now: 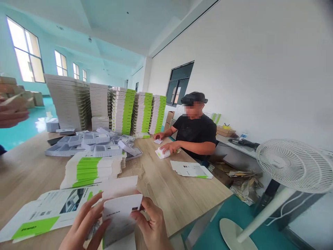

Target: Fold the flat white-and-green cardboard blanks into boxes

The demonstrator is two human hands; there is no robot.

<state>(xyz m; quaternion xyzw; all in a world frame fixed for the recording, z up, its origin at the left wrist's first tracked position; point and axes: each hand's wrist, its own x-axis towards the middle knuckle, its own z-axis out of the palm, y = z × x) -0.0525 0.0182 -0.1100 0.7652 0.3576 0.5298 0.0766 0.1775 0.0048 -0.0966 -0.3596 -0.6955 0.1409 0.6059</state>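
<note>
A partly folded white carton (121,217) with small dark print is between my two hands at the table's near edge, its flaps standing up. My left hand (87,224) grips its left side, fingers wrapped around the edge. On the other side my right hand (153,220) pinches the panel, thumb in front near a small dark printed square. Flat printed cartons (44,220) with a green band lie to the left of my hands. Just beyond them is a thick pile of flat white-and-green cartons (87,170).
Grey moulded trays (95,140) are heaped behind the pile. Tall stacks of boxes (123,111) line the table's far side. Across the table (166,187), a co-worker (196,128) handles a white box (163,152). A white fan (281,163) stands right. Another person's hand (13,113) shows far left.
</note>
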